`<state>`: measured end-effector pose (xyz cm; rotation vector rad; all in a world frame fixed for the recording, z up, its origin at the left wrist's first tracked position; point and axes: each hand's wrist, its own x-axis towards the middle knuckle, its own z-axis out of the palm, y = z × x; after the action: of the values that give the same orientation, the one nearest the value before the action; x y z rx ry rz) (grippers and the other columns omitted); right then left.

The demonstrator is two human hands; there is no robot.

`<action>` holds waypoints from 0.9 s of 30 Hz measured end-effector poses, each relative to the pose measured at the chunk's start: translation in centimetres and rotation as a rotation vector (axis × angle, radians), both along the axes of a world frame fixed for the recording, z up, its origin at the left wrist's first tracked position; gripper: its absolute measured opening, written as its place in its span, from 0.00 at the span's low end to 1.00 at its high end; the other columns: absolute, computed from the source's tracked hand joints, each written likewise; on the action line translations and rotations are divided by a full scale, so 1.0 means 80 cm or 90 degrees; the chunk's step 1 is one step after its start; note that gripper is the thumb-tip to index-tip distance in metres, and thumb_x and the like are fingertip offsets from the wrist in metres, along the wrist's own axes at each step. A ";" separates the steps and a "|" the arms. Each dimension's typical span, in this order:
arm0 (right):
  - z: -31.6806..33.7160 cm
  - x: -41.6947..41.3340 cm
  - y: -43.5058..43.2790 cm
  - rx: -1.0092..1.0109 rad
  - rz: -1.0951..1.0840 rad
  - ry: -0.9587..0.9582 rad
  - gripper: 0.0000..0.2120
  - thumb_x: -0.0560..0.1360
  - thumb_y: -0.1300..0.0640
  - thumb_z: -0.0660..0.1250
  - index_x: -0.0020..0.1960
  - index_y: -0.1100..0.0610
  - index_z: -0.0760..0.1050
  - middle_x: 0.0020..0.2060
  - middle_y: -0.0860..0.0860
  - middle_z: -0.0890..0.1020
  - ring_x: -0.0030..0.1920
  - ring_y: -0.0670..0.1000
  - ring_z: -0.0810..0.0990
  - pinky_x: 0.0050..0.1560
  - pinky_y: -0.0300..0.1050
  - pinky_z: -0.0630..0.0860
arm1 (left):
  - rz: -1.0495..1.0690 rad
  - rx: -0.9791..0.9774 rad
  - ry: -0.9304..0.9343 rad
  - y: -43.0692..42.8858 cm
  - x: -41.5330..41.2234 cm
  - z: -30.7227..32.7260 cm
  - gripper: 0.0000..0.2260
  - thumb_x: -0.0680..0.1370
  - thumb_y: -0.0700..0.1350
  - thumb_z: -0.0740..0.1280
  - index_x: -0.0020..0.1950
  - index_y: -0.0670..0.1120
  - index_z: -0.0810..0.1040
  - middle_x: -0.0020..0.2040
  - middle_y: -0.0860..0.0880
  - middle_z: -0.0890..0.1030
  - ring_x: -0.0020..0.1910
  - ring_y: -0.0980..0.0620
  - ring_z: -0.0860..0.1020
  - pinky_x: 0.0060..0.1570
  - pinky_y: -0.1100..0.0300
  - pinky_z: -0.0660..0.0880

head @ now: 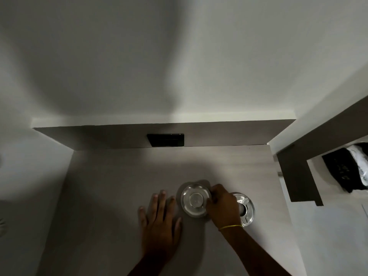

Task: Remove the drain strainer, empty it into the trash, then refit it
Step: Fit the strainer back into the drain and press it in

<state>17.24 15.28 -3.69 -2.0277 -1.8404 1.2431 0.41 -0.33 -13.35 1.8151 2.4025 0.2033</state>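
A round shiny metal drain strainer (194, 200) with a raised centre knob is out of the drain, just left of it, over the grey floor (111, 186). My right hand (224, 206) grips its right rim with the fingertips. The open drain ring (247, 209), a chrome collar around a dark hole, shows to the right, partly hidden behind my right hand and wrist. My left hand (160, 222) lies flat on the floor left of the strainer, fingers spread, holding nothing. A yellow band circles my right wrist.
A low grey wall ledge with a black rectangular plate (166, 139) runs along the back. White walls rise behind and at the left. A dark step or door frame (298, 176) stands at the right, with black and white cloth (350, 168) beyond it.
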 end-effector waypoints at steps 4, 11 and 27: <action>0.015 0.025 -0.002 0.082 0.068 -0.011 0.11 0.69 0.62 0.72 0.50 0.53 0.80 0.43 0.51 0.84 0.43 0.55 0.83 0.41 0.45 0.77 | -0.001 0.011 0.005 0.000 0.000 0.001 0.32 0.83 0.61 0.61 0.85 0.50 0.66 0.90 0.46 0.58 0.88 0.42 0.56 0.79 0.27 0.54; 0.036 0.092 -0.012 0.067 0.214 -0.244 0.43 0.67 0.42 0.74 0.79 0.47 0.64 0.73 0.51 0.69 0.71 0.61 0.71 0.62 0.63 0.81 | -0.003 0.029 0.007 -0.003 0.001 -0.003 0.31 0.84 0.60 0.59 0.85 0.50 0.66 0.90 0.46 0.58 0.88 0.41 0.55 0.80 0.26 0.52; 0.021 0.082 -0.014 0.085 0.306 -0.368 0.54 0.52 0.29 0.73 0.74 0.46 0.64 0.62 0.53 0.67 0.59 0.58 0.72 0.48 0.59 0.83 | 0.013 0.044 0.012 0.000 0.004 0.006 0.30 0.82 0.58 0.64 0.83 0.48 0.70 0.88 0.45 0.62 0.88 0.42 0.57 0.79 0.27 0.56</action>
<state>23.79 14.14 -2.02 -2.0855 -2.7073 0.5937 0.75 -0.31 -12.83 1.8300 2.4567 0.2770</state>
